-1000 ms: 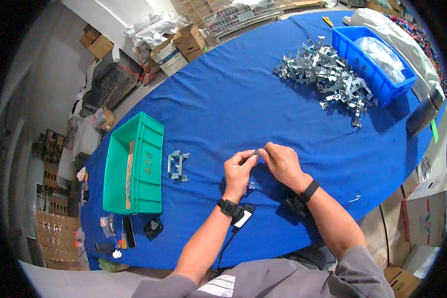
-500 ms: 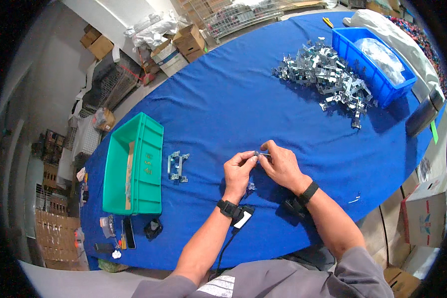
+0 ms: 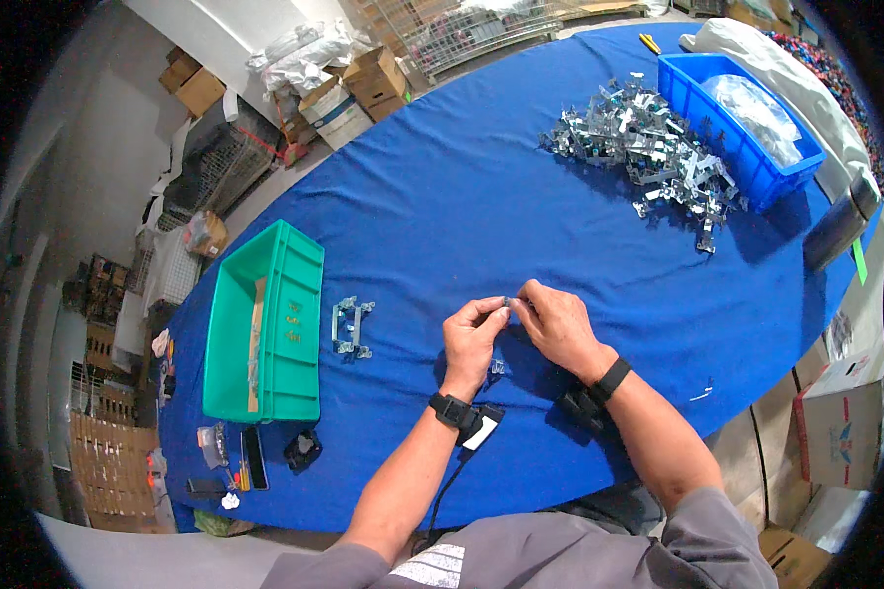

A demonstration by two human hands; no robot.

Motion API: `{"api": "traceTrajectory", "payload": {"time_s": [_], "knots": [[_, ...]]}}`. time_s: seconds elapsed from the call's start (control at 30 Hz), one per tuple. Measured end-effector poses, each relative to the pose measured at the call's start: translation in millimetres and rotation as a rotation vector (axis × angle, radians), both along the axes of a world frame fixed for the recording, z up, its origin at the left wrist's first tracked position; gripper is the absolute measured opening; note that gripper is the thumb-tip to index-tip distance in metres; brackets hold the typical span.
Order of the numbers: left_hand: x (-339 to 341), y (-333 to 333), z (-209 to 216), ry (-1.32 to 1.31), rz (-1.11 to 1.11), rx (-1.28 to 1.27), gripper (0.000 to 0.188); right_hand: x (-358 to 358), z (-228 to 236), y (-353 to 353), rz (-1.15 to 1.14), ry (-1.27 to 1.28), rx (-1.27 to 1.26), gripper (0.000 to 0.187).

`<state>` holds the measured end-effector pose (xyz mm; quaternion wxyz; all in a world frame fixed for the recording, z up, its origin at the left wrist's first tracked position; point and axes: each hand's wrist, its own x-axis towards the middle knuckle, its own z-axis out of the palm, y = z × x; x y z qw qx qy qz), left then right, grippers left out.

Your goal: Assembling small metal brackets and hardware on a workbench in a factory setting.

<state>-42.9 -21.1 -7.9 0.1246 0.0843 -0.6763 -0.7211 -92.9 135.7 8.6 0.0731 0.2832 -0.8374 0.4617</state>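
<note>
Over the middle of the blue cloth, my left hand (image 3: 469,341) pinches a small metal part (image 3: 507,302) between thumb and fingertips; most of it is hidden. My right hand (image 3: 562,322) is closed against the same part from the right, its thumb and index finger pressed together. A small shiny metal clip (image 3: 498,367) lies on the cloth just below the hands. To the left, a metal frame made of joined brackets (image 3: 352,328) rests beside the green bin (image 3: 300,334).
A heap of metal brackets (image 3: 638,142) is at the far right, against a blue bin (image 3: 756,182) holding clear plastic bags. A dark bottle (image 3: 843,226) stands at the right edge. A phone (image 3: 254,459) and a black object (image 3: 303,450) lie at near left.
My right index finger has come down from its raised, curled pose, closing toward the thumb. A thin piece that showed between my right fingers is now hidden. My left hand has barely moved.
</note>
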Motion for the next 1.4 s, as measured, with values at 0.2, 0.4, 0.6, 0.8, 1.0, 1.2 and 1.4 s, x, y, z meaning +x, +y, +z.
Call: {"api": "traceTrajectory", "payload": {"time_s": [0.2,0.4,0.6,0.8,1.0,1.2,1.4], "knots": [[1.3,-0.3,-0.5,-0.002,0.003,0.001,0.015,3.7,-0.9,-2.0,-0.018,-0.007,0.012,0.024],[2.3,-0.1,0.8,-0.009,-0.001,-0.025,0.016,1.4,-1.2,0.8,0.006,-0.002,0.053,0.024],[2.8,-0.5,-0.1,0.001,0.000,0.019,0.015,6.3,5.1,-1.6,-0.018,-0.044,-0.030,0.022],[1.0,0.0,1.8,-0.007,-0.012,-0.017,0.014,-0.3,-3.3,0.4,0.018,0.019,0.048,0.022],[-0.1,1.3,3.3,-0.010,0.003,-0.001,0.014,3.9,8.1,-0.9,-0.008,-0.008,-0.046,0.020],[-0.7,2.2,4.0,-0.010,-0.015,-0.019,0.015,-2.7,-3.7,1.6,0.015,0.043,0.034,0.020],[0.0,-1.0,1.2,0.017,-0.002,-0.018,0.015,3.5,5.1,-2.7,-0.012,0.016,-0.066,0.019]]}}
